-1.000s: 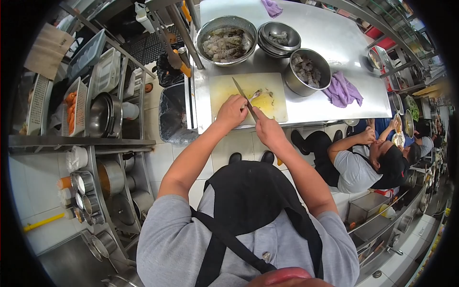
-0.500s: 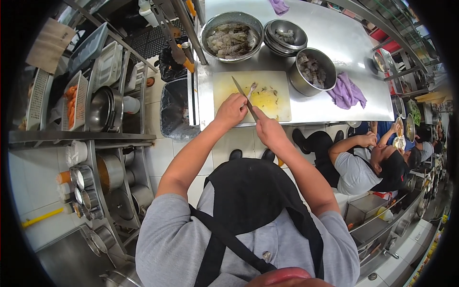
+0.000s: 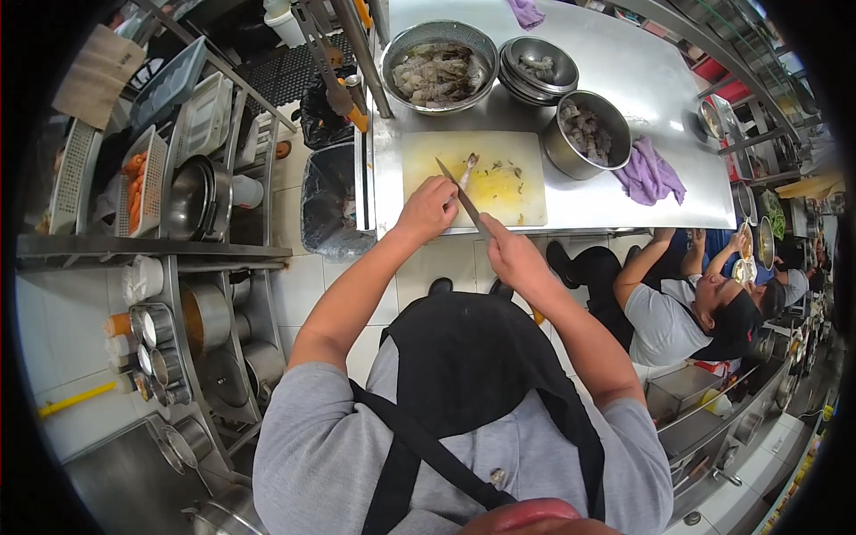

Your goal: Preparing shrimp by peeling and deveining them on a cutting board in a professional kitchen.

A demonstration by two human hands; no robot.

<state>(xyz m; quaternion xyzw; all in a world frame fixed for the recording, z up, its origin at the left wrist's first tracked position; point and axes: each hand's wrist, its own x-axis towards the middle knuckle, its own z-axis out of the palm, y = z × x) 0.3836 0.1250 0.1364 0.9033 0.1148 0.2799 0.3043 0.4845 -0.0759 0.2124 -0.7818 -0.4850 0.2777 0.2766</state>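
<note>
On the yellow-stained cutting board point(image 3: 524, 198) lies a peeled-looking shrimp point(image 3: 468, 166), its tail end pointing away from me. My left hand point(image 3: 430, 209) has curled fingers pressed at the shrimp's near end, which they partly hide. A long knife point(image 3: 467, 207) crosses the shrimp at a slant, tip toward the far left. Its handle is wrapped in my right hand point(image 3: 515, 257), at the board's near edge. Dark scraps point(image 3: 506, 168) are scattered on the board's right half. Behind the board, a perforated metal bowl point(image 3: 489, 73) holds many grey shrimp point(image 3: 437, 73).
A deep steel pot point(image 3: 617, 125) with shrimp stands right of the board, beside a purple cloth point(image 3: 653, 175). Stacked metal bowls point(image 3: 555, 61) sit behind. A lined bin point(image 3: 332, 201) is left of the steel table point(image 3: 691, 201). A co-worker point(image 3: 673, 316) stands at my right.
The knife and my right hand have drawn back toward me and slightly right. My left hand stays at the shrimp. The co-worker's arm has shifted toward the table.
</note>
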